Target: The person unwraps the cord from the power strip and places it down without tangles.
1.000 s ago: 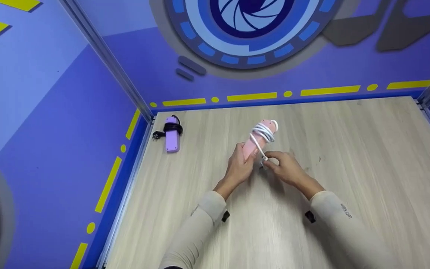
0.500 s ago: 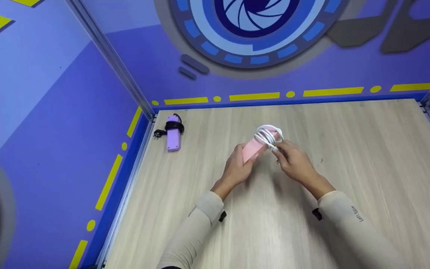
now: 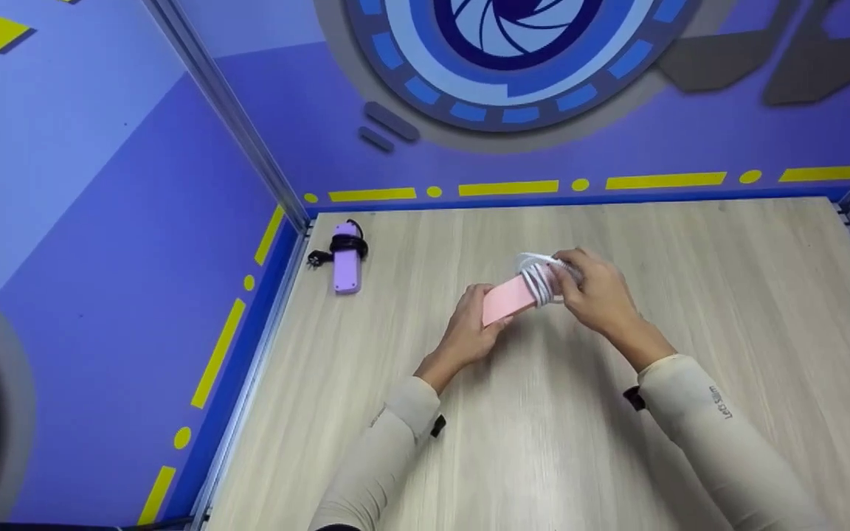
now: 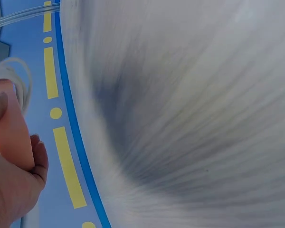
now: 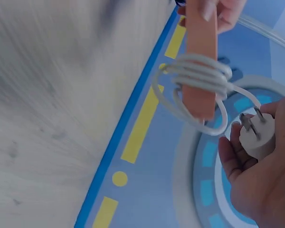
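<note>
My left hand (image 3: 465,326) grips the near end of a pink power strip (image 3: 508,299), which is held up above the table and slants to the right. A white cord (image 3: 538,284) is coiled several turns round the strip's far end, with one loose loop hanging there. In the right wrist view, a white plug (image 5: 258,138) with three metal pins sits in my right hand (image 5: 261,183), pins toward the strip. The head view has the right hand beside the coil, hiding the plug. The left wrist view shows the thumb pressed on the strip's flat face.
A purple power strip (image 3: 347,271) with a black cord (image 3: 348,245) wound on it lies at the back left of the wooden table (image 3: 720,310). Its black plug (image 3: 319,258) lies beside it. Blue printed walls (image 3: 469,166) border the back and left.
My right hand has moved up and to the right with the plug, round the strip's far end. The strip has tilted further right, and the white cord wraps closer round it.
</note>
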A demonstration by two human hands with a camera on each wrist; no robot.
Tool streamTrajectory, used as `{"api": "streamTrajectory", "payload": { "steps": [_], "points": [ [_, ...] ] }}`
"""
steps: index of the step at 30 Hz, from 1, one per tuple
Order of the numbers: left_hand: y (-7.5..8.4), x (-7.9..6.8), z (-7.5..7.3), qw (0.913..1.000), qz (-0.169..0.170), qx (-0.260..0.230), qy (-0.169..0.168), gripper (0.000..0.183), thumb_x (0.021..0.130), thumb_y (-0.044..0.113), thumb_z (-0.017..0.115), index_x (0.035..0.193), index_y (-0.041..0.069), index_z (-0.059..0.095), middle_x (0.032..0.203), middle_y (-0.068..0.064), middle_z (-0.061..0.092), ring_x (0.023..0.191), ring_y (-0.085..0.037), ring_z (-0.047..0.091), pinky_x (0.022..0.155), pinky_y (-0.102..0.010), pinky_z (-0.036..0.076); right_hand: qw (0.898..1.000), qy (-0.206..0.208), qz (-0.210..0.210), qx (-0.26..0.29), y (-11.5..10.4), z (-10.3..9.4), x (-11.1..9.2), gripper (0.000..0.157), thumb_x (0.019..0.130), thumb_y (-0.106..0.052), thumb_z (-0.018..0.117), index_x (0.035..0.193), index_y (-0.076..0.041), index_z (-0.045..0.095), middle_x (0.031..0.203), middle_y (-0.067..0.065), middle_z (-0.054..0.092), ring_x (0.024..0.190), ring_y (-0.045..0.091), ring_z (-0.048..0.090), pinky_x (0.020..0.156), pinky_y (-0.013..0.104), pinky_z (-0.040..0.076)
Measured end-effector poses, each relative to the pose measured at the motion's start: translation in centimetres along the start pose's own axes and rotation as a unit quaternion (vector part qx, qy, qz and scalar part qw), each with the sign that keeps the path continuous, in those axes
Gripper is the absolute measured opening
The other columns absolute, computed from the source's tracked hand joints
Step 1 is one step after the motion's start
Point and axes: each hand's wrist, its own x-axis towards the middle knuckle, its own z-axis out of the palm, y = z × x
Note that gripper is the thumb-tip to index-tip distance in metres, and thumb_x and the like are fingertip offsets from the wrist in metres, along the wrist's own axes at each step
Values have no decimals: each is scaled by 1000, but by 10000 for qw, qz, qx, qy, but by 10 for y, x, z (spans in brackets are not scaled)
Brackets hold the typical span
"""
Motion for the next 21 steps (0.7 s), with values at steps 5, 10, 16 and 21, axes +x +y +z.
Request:
{"api": "streamTrajectory", "payload": {
  "steps": [5, 10, 16, 21],
  "points": [
    [-3, -5, -3, 9995, 219, -196, -114, 53, 94, 32, 67, 139, 23, 40, 133, 5, 49, 122, -9, 47, 107, -37, 41, 9960, 87, 759, 461, 13, -9, 10, 30, 101, -27, 55, 117, -4, 66, 107, 15, 67, 97, 31, 63, 86, 51, 47],
    [-7, -5, -4, 9986, 394, -347, 32, 53, 93, 30, 68, 138, 22, 41, 131, 4, 50, 120, -10, 48, 106, -37, 41, 9904, 102, 1181, 713, 33, -12, 7, 32, 102, -27, 53, 118, -2, 65, 107, 17, 69, 96, 29, 62, 85, 47, 44],
    [-13, -3, -3, 9969, 223, -611, 439, 52, 94, 27, 68, 138, 19, 41, 134, 2, 50, 125, -11, 49, 112, -38, 39, 9903, 61, 1275, 542, 59, -13, -14, 29, 101, -23, 55, 115, 0, 67, 104, 18, 70, 93, 26, 60, 82, 37, 43],
    [-20, -3, -5, 9928, -74, -943, 733, 52, 93, 28, 69, 136, 20, 42, 135, 2, 50, 128, -13, 49, 114, -41, 37, 9882, 59, 1479, 385, 76, -18, -29, 28, 102, -22, 54, 113, 0, 66, 103, 18, 70, 93, 27, 61, 83, 35, 43]
  ]
}}
